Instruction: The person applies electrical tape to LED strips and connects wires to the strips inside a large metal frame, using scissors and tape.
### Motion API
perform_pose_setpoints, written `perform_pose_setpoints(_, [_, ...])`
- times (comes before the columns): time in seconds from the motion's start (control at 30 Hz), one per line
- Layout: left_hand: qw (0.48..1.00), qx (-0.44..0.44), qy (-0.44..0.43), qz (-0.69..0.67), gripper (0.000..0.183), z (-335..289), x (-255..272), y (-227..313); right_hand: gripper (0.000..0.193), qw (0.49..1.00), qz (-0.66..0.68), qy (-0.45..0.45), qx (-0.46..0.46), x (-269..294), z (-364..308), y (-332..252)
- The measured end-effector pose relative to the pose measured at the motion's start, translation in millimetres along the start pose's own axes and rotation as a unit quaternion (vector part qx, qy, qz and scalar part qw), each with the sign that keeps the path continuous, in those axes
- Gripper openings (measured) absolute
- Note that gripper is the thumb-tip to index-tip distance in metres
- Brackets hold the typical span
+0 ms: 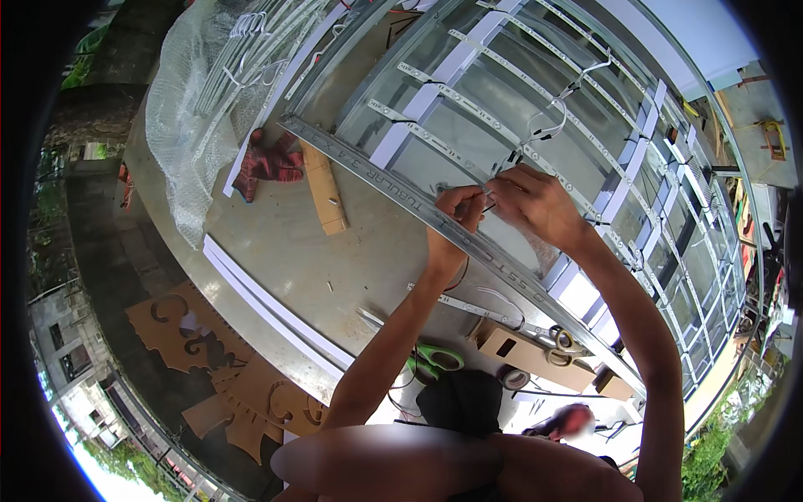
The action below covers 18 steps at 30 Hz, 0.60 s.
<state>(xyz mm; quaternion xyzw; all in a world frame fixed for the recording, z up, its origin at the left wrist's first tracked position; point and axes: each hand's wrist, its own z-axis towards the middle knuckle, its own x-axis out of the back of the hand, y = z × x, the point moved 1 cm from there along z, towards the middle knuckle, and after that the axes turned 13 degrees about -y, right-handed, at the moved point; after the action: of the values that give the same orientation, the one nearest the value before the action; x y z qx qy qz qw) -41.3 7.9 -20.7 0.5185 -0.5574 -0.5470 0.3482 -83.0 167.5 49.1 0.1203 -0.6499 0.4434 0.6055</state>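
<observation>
A metal frame (401,188) lies slantwise across the table, with several LED strips (468,105) fixed in rows over white crossbars (431,96). My left hand (456,217) reaches over the frame's near edge bar, its fingers pinched. Close beside it, my right hand (539,205) is bent inward over the frame, fingers closed. A thin wire (490,204) shows between the fingertips of both hands; its ends are hidden by the fingers. White and black wires (544,125) from the strips run just beyond my right hand.
Bubble wrap (180,142) with bundled strips lies at the far left, near a red cloth (269,166) and a cardboard piece (324,188). Nearer are white strips (276,305), green-handled scissors (442,358), tape rolls (514,378) and a loose LED strip (468,305). Cut brown sheets (251,393) lie below the table.
</observation>
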Motion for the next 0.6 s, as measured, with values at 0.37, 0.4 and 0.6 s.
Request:
perform_pose_setpoints(0.37, [0.986, -0.068, 0.045, 0.142, 0.013, -4, -2, -2, 0.011, 0.987, -0.094, -0.124, 0.026, 0, 13, -2])
perform_pose_setpoints(0.4, [0.980, -0.098, 0.057, 0.164, 0.014, -5, -4, 0, 0.010, 0.991, -0.052, -0.123, -0.009, 0, 14, -5])
perform_pose_setpoints(0.6, [0.930, -0.194, 0.049, 0.310, 0.015, -5, -5, 8, 0.010, 0.951, 0.199, -0.100, -0.215, 0, 22, -19])
